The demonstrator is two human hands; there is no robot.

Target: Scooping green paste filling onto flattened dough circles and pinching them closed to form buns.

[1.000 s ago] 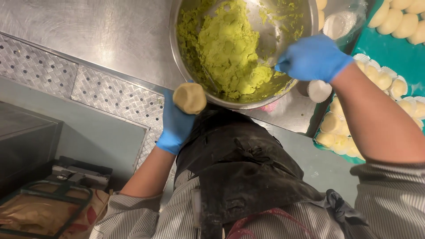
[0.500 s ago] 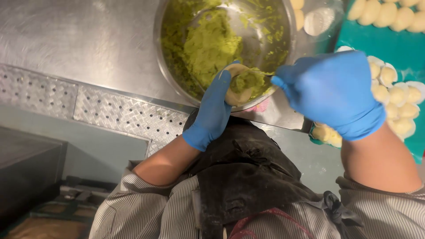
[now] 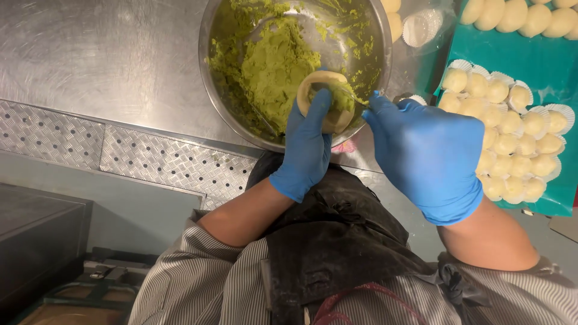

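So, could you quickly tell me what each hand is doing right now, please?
Left hand: closed around a dough round.
Right hand: closed on a thin tool, its tip at the dough.

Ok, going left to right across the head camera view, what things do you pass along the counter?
Bare steel counter → metal bowl of green paste → left hand cupping a dough round → right hand → teal tray of dough balls in paper cups.

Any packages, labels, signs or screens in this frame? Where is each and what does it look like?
No labels, signs or screens show.
Clear bag: top, right of the steel bowl, holding white paper cups.
Paper cups: white, fluted, under pale dough balls on the teal tray at right.
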